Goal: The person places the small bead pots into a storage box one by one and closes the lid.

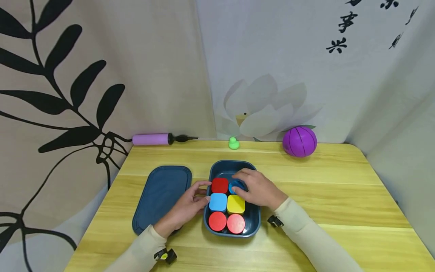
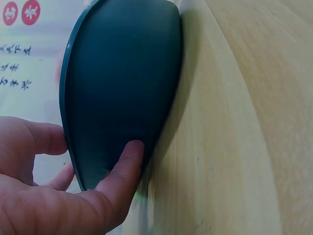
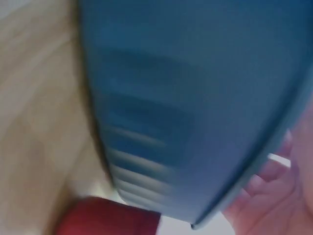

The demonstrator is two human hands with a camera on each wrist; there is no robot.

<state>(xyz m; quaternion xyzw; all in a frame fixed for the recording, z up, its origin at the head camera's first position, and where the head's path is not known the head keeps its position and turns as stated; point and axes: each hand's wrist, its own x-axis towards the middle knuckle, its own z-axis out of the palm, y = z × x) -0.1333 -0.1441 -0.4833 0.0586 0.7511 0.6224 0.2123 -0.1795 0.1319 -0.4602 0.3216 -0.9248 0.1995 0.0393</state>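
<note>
A dark blue rectangular box (image 1: 252, 221) holds several coloured pieces. Red (image 1: 219, 185), light blue (image 1: 218, 202) and yellow (image 1: 236, 204) square pieces lie above a red round piece (image 1: 217, 221) and a pinkish-red round piece (image 1: 236, 223). My left hand (image 1: 190, 202) holds the box's left side; in the left wrist view its thumb (image 2: 128, 155) presses the outer wall, with fingers at the rim. Over the box, my right hand (image 1: 259, 187) pinches a blue round piece (image 1: 234, 185) beside the red square. In the right wrist view, the box wall (image 3: 195, 98) hides this piece.
Left of the box lies a matching dark blue lid (image 1: 162, 196). A purple pump (image 1: 151, 139), a small green figure (image 1: 233, 143) and a purple ball (image 1: 300, 141) line the table's back edge. A blurred red shape (image 3: 105, 218) shows low in the right wrist view.
</note>
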